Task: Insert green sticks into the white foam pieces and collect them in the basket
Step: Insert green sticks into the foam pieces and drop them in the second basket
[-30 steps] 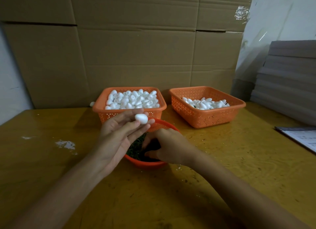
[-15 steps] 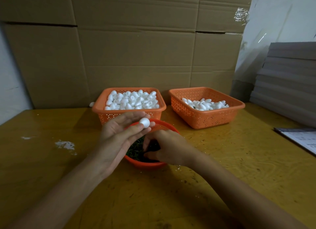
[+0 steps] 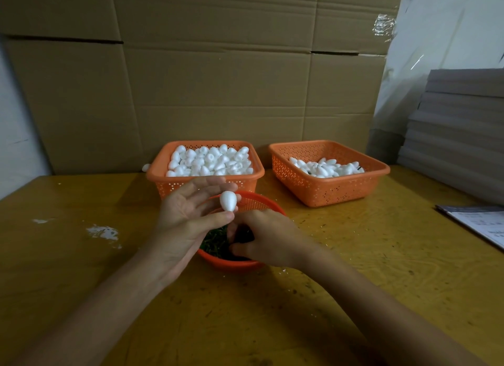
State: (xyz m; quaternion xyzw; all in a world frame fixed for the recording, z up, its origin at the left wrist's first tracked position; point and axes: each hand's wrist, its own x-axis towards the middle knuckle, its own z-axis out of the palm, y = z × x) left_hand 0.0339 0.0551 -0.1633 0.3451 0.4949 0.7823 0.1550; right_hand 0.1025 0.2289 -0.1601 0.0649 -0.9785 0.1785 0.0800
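Loads unstuck in centre basket [image 3: 158, 171], few finished in right basket [image 3: 341, 192]; left hand [image 3: 185, 225] pinches a foam piece [image 3: 228, 201], can't tell right hand [image 3: 270, 237] grip.

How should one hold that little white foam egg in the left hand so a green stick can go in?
Pinch the foam egg across its widest part, coming from the left like the left hand holding it. It tapers and looks smooth, so a grip on the narrow tip would likely slip; keep an end bare for the stick.
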